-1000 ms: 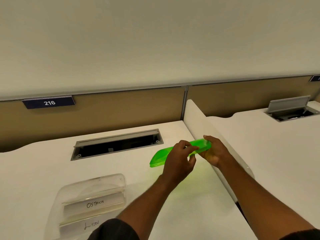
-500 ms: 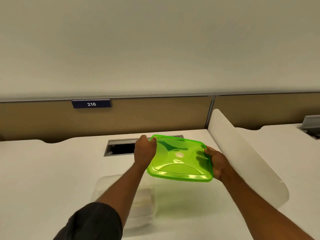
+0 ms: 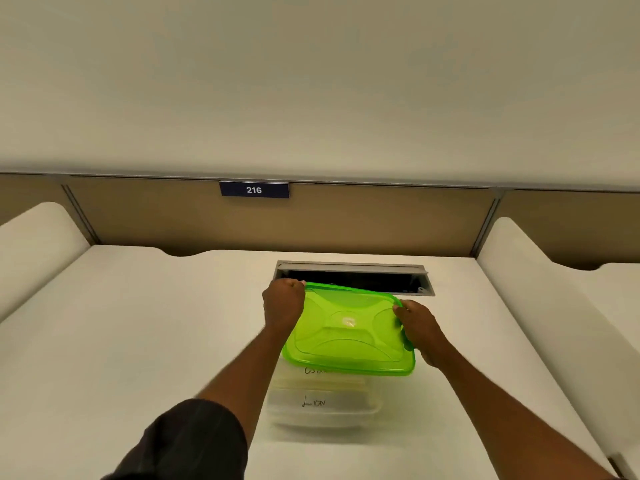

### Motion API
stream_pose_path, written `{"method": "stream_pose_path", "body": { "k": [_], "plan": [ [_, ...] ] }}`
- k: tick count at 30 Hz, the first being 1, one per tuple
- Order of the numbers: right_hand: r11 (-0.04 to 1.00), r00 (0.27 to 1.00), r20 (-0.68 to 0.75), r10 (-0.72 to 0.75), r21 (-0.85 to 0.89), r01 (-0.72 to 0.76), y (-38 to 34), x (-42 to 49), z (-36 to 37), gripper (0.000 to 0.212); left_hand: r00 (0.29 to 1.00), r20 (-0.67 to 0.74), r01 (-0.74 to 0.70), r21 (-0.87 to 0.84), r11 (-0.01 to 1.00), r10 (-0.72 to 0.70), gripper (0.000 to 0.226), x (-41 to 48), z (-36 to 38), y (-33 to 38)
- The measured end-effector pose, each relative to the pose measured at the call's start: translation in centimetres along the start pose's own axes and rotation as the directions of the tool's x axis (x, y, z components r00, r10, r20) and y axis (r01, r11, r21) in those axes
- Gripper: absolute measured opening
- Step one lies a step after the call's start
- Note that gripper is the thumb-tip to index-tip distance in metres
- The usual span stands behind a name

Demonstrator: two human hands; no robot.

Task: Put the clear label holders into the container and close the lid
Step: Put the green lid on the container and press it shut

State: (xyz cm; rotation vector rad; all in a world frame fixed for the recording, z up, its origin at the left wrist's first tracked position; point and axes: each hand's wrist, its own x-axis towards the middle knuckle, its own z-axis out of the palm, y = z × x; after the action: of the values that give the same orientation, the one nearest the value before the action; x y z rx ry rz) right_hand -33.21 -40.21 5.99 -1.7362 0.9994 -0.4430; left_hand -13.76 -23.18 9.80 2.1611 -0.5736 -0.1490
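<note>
I hold a translucent green lid (image 3: 349, 332) flat above the clear container (image 3: 325, 415). My left hand (image 3: 283, 304) grips the lid's far left corner, and my right hand (image 3: 419, 325) grips its right edge. The container stands on the white desk (image 3: 131, 341) just below the lid, and the lid covers its far part. Inside it lie clear label holders (image 3: 318, 398) with handwritten paper strips; one reads "LION", and another is half hidden by the lid.
An open cable tray slot (image 3: 356, 277) is cut into the desk just behind the lid. Tan partition panels with a "216" sign (image 3: 254, 189) close the back. White rounded dividers (image 3: 31, 244) (image 3: 540, 292) stand at both sides of the desk.
The lid has travelled left from beside the right divider, turned flat, and now hangs over the container. My left hand shifted to its far left corner. My view has swung to centre on the desk.
</note>
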Motion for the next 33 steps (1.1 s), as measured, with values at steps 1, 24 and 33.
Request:
{"method": "stream_pose_path", "body": {
  "k": [1,24,33],
  "plan": [
    [0.998,0.999,-0.024,-0.036,-0.049,0.035,0.0,-0.3,0.8,0.024,1.0,-0.001,0.009,0.021,1.0,-0.009,0.033,-0.1,-0.3,-0.6],
    [0.842,0.998,-0.058,0.011,-0.538,-0.041,2.8,-1.5,7.0,0.035,0.99,0.132,0.006,0.281,0.96,-0.045,0.04,-1.7,-0.7,-8.0],
    [0.808,0.998,-0.056,0.041,-0.585,-0.066,3.2,-1.5,7.2,0.036,0.977,0.136,0.136,0.182,0.974,-0.162,0.036,-0.9,-0.4,-8.5]
  ]
}}
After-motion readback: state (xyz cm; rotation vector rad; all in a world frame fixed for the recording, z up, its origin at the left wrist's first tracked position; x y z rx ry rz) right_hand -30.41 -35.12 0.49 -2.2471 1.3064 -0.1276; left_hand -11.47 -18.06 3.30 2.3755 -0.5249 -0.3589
